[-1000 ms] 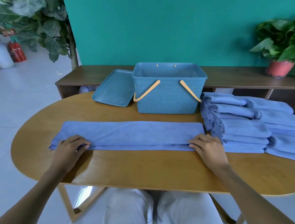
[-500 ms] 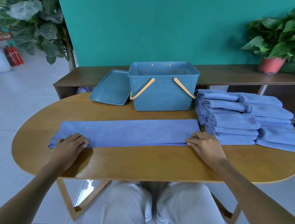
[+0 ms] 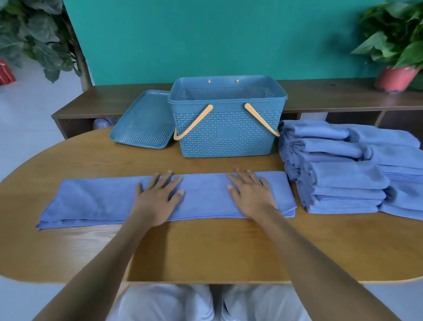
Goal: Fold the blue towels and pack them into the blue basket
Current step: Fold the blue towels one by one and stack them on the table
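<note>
Both hands have slid inward from the towel's ends: the left hand (image 3: 157, 199) and right hand (image 3: 250, 192) now press flat on the middle of the towel (image 3: 89, 203), fingers spread wide and straight, gripping nothing. It lies as a long folded strip across the table (image 3: 221, 248), in front of the basket (image 3: 225, 125). Its left end looks loose and layered; smoothing could drag the layers askew, leaving a crooked fold. Pushing rightward might nudge the stack (image 3: 341, 191) beside it.

Soft daylight, wide-angle edge distortion
</note>
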